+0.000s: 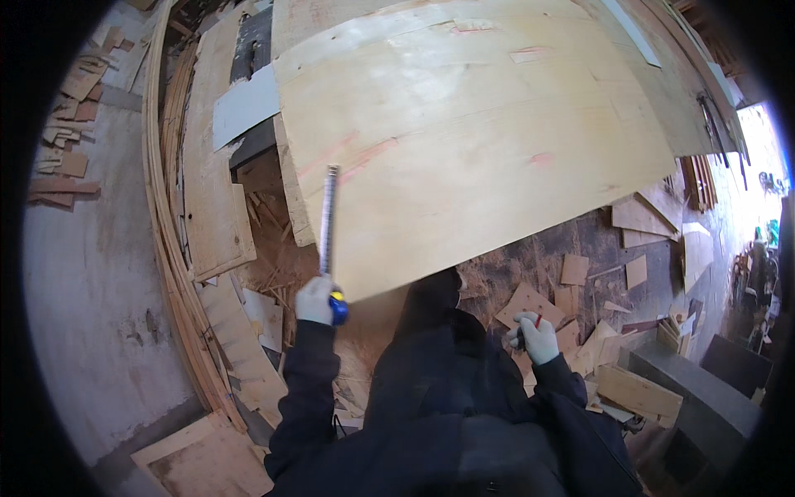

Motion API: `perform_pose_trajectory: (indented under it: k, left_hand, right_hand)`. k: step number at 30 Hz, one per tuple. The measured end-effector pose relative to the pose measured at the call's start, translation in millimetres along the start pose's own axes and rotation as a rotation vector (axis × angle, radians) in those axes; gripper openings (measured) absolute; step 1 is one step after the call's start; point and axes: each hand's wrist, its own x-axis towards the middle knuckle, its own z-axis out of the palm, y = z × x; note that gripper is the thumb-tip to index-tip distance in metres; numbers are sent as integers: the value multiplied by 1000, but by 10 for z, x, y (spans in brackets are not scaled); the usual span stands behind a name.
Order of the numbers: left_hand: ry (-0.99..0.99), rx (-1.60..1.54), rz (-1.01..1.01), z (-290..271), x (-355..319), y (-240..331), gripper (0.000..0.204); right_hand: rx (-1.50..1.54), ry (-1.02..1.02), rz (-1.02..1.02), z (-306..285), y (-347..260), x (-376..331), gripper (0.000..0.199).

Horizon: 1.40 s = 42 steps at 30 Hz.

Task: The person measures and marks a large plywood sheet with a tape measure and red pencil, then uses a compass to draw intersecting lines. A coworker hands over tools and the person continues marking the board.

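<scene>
My left hand, in a white glove, is closed on a blue and yellow tape measure by the near left corner of a large plywood sheet. The tape's blade is drawn out and reaches away from me over the sheet's left edge. Red marks show on the wood. My right hand, gloved too, hangs apart from the sheet, over the littered floor. Its fingers are curled round a thin red pencil, of which only a short end shows.
Long wooden strips run along the left, beside a board with an opening next to it. Wood offcuts and sawdust litter the floor at right. A grey box-like block stands at the lower right. More scraps lie far left.
</scene>
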Motion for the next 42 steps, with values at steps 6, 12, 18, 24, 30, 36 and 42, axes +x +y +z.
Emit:
perform_pose_trajectory:
  k: [6, 12, 18, 24, 30, 36, 42]
  left_hand:
    - [-563, -20, 108, 926, -754, 168, 29]
    - [-594, 31, 89, 755, -536, 212, 33]
    - [-580, -158, -183, 336, 110, 296, 30]
    - [-510, -359, -242, -1, 571, 581, 27]
    - [-386, -450, -263, -199, 808, 762, 38]
    - [-311, -548, -275, -251, 660, 732, 36]
    - [-348, -570, -320, 0, 222, 620, 33]
  right_hand:
    - [13, 52, 19, 210, -247, -38, 29]
    - [124, 151, 51, 331, -305, -75, 31]
    - [374, 190, 12, 766, -216, 189, 21]
    - [326, 294, 61, 1190, -242, 170, 25]
    - [516, 18, 111, 1929, -345, 314, 27]
    - [519, -87, 129, 1977, -364, 537, 31]
    - [408, 13, 88, 1855, -280, 855, 34]
